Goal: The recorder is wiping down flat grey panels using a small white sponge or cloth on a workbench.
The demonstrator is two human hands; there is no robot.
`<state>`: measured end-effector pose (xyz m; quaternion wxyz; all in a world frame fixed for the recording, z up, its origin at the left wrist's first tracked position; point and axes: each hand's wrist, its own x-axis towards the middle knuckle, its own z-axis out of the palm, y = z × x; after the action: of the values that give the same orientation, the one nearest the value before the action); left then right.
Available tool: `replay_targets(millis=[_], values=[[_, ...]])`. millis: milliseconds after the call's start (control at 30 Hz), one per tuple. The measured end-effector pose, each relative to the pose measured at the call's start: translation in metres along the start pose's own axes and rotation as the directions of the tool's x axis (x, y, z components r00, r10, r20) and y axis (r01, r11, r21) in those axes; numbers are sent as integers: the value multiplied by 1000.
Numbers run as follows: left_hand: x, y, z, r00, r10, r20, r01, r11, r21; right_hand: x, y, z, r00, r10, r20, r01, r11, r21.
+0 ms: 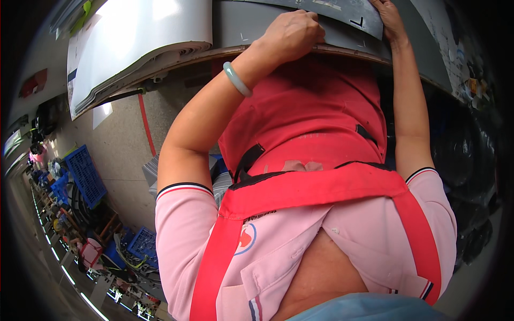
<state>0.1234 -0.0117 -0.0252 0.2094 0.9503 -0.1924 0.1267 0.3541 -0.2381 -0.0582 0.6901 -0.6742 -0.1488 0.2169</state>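
Observation:
A flat grey sheet (342,12) with a black corner mark lies over a darker grey sheet (233,24) that has small white corner marks. My left hand (294,33), a pale green bangle on its wrist, is closed with curled fingers at the near left edge of the upper sheet. Whatever its fingertips grip is hidden behind the knuckles. At the upper sheet's right edge, my right hand (392,22) has its fingers bent over the border, gripping it. The picture's top edge cuts off part of those fingers.
A thick stack of white sheets (155,27) with curled edges covers the table's left end. The table's front edge (230,52) runs close to my red apron (316,107). Blue crates (85,176) stand on the floor at left. Dark plastic-wrapped bundles (455,155) sit at right.

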Motion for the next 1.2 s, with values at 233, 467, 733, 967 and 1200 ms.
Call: replay_targets(millis=[233, 467, 733, 967, 1200], values=[[-6, -1, -5, 998, 30, -47, -30, 1000, 1, 2, 4, -3, 1000, -8, 11, 9, 1000, -19], [5, 5, -3, 998, -63, 13, 64, 998, -28, -3, -1, 4, 999, -34, -8, 33, 998, -46], [5, 0, -1, 999, -51, 14, 52, 995, -88, -1, 2, -2, 1000, -25, -6, 25, 998, -66], [1, 0, 9, 999, 39, -29, -37, 998, 54, -2, 2, 0, 999, -33, -14, 31, 996, -85], [-1, -5, 6, 999, 33, -35, -33, 999, -15, -4, -1, 6, 999, -28, -24, 26, 997, -77]])
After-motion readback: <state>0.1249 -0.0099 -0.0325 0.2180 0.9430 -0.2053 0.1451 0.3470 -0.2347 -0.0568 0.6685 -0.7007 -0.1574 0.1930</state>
